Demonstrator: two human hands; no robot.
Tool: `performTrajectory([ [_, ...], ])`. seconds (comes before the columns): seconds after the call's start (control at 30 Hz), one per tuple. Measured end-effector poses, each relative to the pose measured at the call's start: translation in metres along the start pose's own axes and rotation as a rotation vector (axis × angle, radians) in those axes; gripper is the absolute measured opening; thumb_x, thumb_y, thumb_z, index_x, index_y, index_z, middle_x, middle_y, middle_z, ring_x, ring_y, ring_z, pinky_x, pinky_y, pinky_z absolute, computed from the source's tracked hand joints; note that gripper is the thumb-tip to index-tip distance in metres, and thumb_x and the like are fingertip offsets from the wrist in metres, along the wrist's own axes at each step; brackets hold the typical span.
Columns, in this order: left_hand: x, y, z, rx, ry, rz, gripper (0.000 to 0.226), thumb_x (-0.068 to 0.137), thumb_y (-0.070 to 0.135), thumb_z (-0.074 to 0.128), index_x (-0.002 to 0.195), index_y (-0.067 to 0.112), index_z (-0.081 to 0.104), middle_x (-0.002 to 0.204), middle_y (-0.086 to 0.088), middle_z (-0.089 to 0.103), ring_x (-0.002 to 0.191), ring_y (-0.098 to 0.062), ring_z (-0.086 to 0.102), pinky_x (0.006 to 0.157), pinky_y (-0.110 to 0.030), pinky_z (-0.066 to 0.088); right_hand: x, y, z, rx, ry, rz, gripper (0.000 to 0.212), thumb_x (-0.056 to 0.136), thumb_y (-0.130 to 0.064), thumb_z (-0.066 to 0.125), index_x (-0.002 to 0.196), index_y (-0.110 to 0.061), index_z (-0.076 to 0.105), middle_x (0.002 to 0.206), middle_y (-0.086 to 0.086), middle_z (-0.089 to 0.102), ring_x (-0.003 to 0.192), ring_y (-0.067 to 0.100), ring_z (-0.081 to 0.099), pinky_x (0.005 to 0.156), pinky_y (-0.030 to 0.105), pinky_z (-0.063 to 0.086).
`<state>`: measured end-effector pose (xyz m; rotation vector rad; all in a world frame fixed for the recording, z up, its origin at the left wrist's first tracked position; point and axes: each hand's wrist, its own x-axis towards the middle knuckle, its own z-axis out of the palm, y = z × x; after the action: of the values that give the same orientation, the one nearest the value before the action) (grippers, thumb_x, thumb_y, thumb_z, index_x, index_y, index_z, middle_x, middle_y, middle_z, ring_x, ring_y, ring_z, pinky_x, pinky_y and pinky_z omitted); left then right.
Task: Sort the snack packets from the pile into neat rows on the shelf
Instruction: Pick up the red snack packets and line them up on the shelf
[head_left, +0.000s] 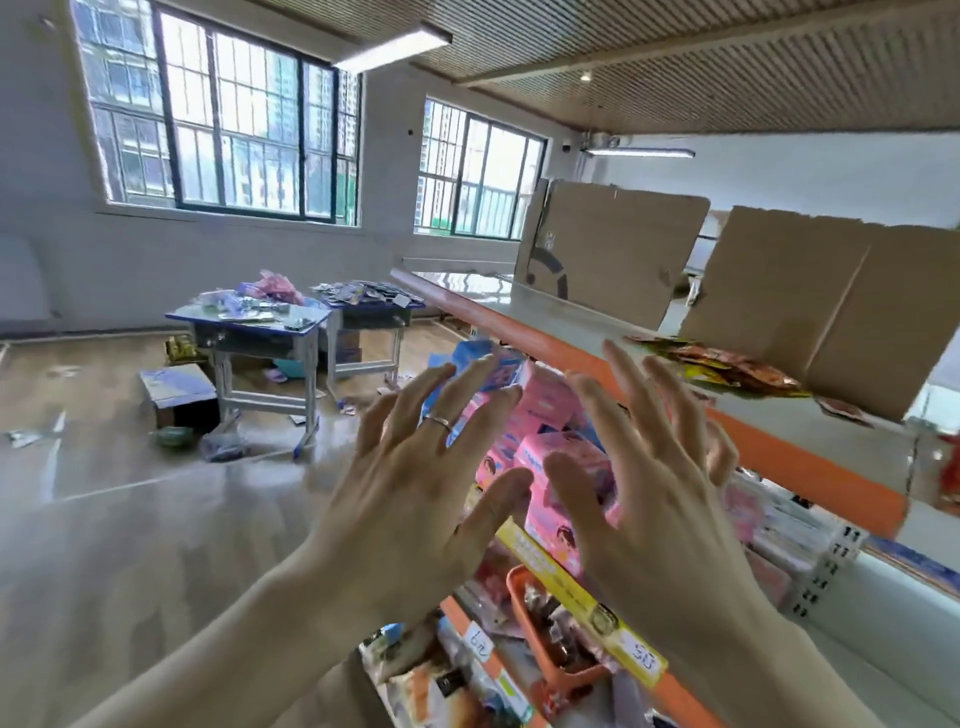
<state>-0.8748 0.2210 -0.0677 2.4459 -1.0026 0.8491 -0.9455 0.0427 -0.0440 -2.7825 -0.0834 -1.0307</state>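
Note:
Both my hands are raised in front of the shelf with fingers spread and nothing in them. My left hand (415, 467), with a ring on one finger, is left of my right hand (649, 467). A pile of red, orange and yellow snack packets (727, 366) lies on the top shelf (561, 317), up and to the right of my right hand's fingertips, against a cardboard sheet. One loose packet (841, 410) lies farther right on the same shelf.
Two cardboard sheets (618, 249) (821, 312) stand upright on the top shelf. Pink and blue boxes (550, 405) fill the shelf below, behind my hands. An orange basket (550, 660) sits lower down. Two cluttered desks (260, 317) and a box (176, 389) stand on the floor to the left.

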Motion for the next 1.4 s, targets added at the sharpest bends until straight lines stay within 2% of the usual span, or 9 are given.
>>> performTrajectory([
  [0.23,0.067,-0.044,0.03,0.038,0.027,0.055,0.056,0.1,0.056,0.027,0.147,0.027,0.037,0.16,0.005,0.027,0.147,-0.023,0.025,0.113,-0.053,0.032,0.068,0.028,0.052,0.018,0.048,0.012,0.057,0.095,-0.062,0.027,0.146,-0.038,0.032,0.162,-0.02,0.002,0.149,0.008,-0.008,0.115,0.054,0.007],
  [0.4,0.141,-0.065,0.051,0.03,0.062,0.105,0.056,0.101,0.057,0.026,0.148,0.029,0.035,0.161,0.006,0.025,0.148,-0.021,0.023,0.116,-0.05,0.029,0.13,0.059,0.064,-0.017,0.101,0.022,0.059,0.093,-0.065,0.023,0.147,-0.042,0.028,0.162,-0.02,0.002,0.149,0.008,-0.006,0.115,0.05,0.004],
  [0.57,0.202,-0.076,0.076,0.02,0.11,0.147,0.063,0.099,0.058,0.024,0.148,0.022,0.039,0.157,0.001,0.031,0.146,-0.024,0.025,0.115,-0.051,0.029,0.191,0.098,0.062,-0.11,0.193,0.023,0.06,0.093,-0.063,0.026,0.145,-0.034,0.035,0.162,-0.014,0.012,0.149,0.011,0.003,0.111,0.041,0.005],
  [0.87,0.278,-0.078,0.14,-0.089,0.173,0.28,0.055,0.1,0.05,0.033,0.145,0.02,0.043,0.161,-0.006,0.023,0.144,-0.027,0.026,0.113,-0.044,0.026,0.224,0.154,0.07,-0.242,0.203,0.172,0.058,0.091,-0.056,0.036,0.145,-0.033,0.037,0.16,-0.011,0.021,0.147,0.017,0.011,0.11,0.055,0.014],
  [1.0,0.316,-0.078,0.162,-0.188,0.232,0.355,0.051,0.1,0.047,0.037,0.141,0.017,0.047,0.159,-0.006,0.025,0.141,-0.027,0.03,0.108,-0.045,0.031,0.238,0.177,0.06,-0.311,0.284,0.227,0.055,0.092,-0.051,0.038,0.144,-0.031,0.041,0.158,-0.009,0.027,0.144,0.015,0.017,0.107,0.051,0.017],
  [1.1,0.34,-0.079,0.184,-0.238,0.216,0.438,0.051,0.099,0.048,0.038,0.139,0.018,0.048,0.158,-0.006,0.028,0.138,-0.027,0.032,0.105,-0.046,0.033,0.239,0.197,0.054,-0.32,0.358,0.318,0.045,0.092,-0.045,0.04,0.133,-0.029,0.051,0.141,-0.008,0.048,0.132,0.019,0.037,0.099,0.043,0.024],
  [1.2,0.364,-0.079,0.205,-0.267,0.186,0.529,0.053,0.099,0.051,0.036,0.14,0.02,0.046,0.159,-0.004,0.026,0.139,-0.026,0.031,0.105,-0.046,0.032,0.236,0.218,0.044,-0.355,0.441,0.458,0.032,0.092,-0.041,0.048,0.117,-0.024,0.06,0.105,-0.008,0.064,0.105,0.022,0.06,0.096,0.041,0.04],
  [1.27,0.383,-0.078,0.216,-0.298,0.177,0.578,0.054,0.098,0.052,0.036,0.141,0.021,0.044,0.159,-0.002,0.025,0.139,-0.025,0.029,0.106,-0.044,0.031,0.236,0.231,0.039,-0.362,0.426,0.597,0.024,0.091,-0.041,0.054,0.102,-0.022,0.064,0.088,-0.011,0.063,0.095,0.022,0.063,0.09,0.037,0.046],
  [1.4,0.414,-0.065,0.228,-0.401,0.174,0.693,0.049,0.094,0.049,0.041,0.133,0.021,0.052,0.155,0.001,0.032,0.136,-0.021,0.031,0.101,-0.043,0.034,0.236,0.243,0.045,-0.363,0.367,0.874,0.02,0.088,-0.043,0.058,0.089,-0.025,0.066,0.087,-0.01,0.067,0.097,0.022,0.062,0.088,0.043,0.051],
])
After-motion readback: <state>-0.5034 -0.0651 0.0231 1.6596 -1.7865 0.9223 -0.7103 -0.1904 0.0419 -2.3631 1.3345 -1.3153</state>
